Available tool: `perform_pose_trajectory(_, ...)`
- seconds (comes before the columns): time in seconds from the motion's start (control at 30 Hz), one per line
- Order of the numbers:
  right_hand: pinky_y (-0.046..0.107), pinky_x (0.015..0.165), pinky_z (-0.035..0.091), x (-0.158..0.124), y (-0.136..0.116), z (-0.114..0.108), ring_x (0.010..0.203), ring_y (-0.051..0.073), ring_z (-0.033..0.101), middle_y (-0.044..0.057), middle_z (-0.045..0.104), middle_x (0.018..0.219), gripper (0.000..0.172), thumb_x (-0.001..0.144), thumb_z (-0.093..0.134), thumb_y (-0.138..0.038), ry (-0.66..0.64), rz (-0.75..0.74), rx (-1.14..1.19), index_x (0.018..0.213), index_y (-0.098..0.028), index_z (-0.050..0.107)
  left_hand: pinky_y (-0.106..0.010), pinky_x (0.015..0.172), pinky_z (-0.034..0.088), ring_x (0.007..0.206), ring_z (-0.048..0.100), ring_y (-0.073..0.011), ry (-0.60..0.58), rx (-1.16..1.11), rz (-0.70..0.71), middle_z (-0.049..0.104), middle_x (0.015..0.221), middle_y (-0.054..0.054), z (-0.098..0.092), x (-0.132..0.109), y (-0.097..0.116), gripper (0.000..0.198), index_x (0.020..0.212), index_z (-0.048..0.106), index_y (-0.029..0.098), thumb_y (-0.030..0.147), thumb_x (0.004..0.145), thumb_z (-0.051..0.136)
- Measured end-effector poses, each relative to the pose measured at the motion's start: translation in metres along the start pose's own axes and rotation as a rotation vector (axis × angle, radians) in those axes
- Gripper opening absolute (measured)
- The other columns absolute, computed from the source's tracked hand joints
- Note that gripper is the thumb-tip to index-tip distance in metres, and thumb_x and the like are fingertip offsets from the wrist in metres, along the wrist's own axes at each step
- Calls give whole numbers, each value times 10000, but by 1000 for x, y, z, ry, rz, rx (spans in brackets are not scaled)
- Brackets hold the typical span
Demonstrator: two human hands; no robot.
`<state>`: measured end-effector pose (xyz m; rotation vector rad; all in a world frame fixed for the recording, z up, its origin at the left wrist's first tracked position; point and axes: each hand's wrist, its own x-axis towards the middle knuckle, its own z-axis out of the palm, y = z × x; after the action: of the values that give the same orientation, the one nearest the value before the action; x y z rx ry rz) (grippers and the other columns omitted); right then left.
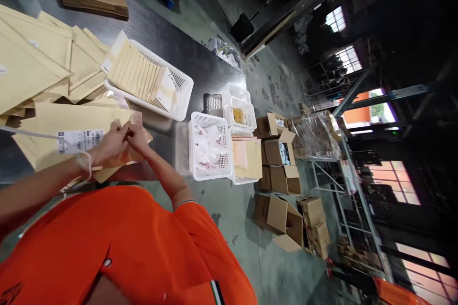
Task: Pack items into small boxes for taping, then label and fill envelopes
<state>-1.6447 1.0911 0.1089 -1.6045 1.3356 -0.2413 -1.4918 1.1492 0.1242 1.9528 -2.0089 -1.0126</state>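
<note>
Stained concrete floor [246, 248], barred windows [390, 176]

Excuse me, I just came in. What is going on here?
A person in an orange shirt works at a steel table. The left hand and right hand pinch the end of a labelled padded mailer. Nearby, a white basket holds stacked mailers, another basket holds small white packets, and opened cardboard boxes sit on the floor.

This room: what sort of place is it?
Probably a warehouse packing station: padded mailers piled on a steel table, a printed shipping label on one mailer, and open cardboard cartons on the concrete floor.
</note>
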Motion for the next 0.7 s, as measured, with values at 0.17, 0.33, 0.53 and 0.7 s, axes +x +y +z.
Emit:
perform_pose_trajectory(0.17, 346, 1090, 583, 25, 6, -23, 1142, 247, 753, 101, 831, 1161, 135, 1048, 733, -211, 263, 116, -234, 1114, -165, 841, -515, 1275, 454, 1480, 575, -402, 97, 156, 94, 659, 1557, -218, -37, 6, -81, 776, 1757, 499, 108, 520, 1105, 421)
perform_pose_trajectory(0.33, 307, 1049, 612, 74, 2, -29, 1137, 241, 789, 100, 853, 1204, 254, 1023, 755, -228, 334, 195, -155, 1251, -153, 837, -704, 1386, 135, 1768, 112, -533, -13, 370, 114, 260, 1900, -255, -24, 14, -105, 1008, 1795, 451, 86, 604, 969, 707)
perform_pose_trajectory(0.53, 212, 950, 611, 81, -11, 4, 1089, 172, 801, 84, 869, 1076, 197, 996, 666, -241, 475, 132, 192, 999, -161, 847, -747, 1371, 84, 1778, 70, -514, -59, 373, 18, 151, 1933, -227, -14, 6, -86, 934, 1824, 415, 137, 620, 1049, 610)
perform_pose_trajectory(0.7, 293, 753, 488, 49, -6, -62, 900, 136, 798, 76, 699, 678, 749, 1162, 271, -533, 597, 179, 210, 552, -155, 485, -792, 1349, 60, 1763, 14, -554, -50, 293, -79, 75, 1936, -260, -18, 3, -88, 1004, 1842, 345, 104, 711, 1067, 542)
